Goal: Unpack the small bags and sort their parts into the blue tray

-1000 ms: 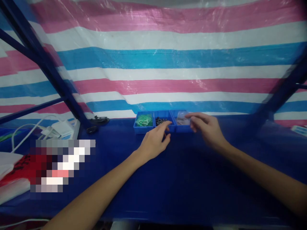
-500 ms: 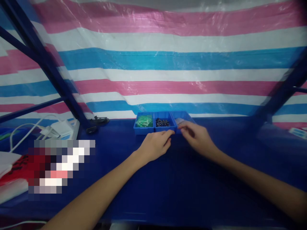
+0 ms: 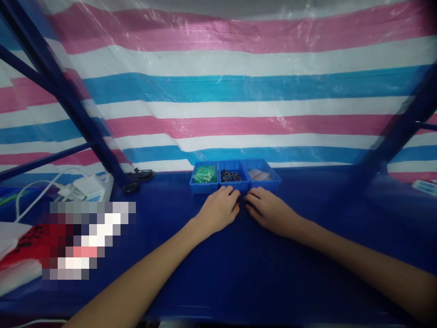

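Note:
My left hand (image 3: 220, 209) is just in front of the middle blue bin, back of the hand up. Its fingers are loosely bent, with the thumb apart from the forefinger. My right hand (image 3: 269, 210) lies close beside it, fingers curved and slightly apart, in front of the right bin. I see nothing held in either hand. Three small blue bins stand side by side: the left bin (image 3: 204, 187) has green packets (image 3: 205, 173), the middle bin (image 3: 235, 186) small black pieces (image 3: 230, 176), the right bin (image 3: 268, 184) pale clear pieces (image 3: 258, 175).
The bins stand at the back of a blue table (image 3: 218, 273), before a striped plastic sheet (image 3: 218, 86). On the left are a power strip with white plugs (image 3: 87, 187), black items (image 3: 143, 174) and a red package (image 3: 41, 241). Blue frame posts (image 3: 73, 102) slant at both sides.
My right hand has left the right bin and come down in front of it, so the pale pieces show. My left hand has shifted slightly left.

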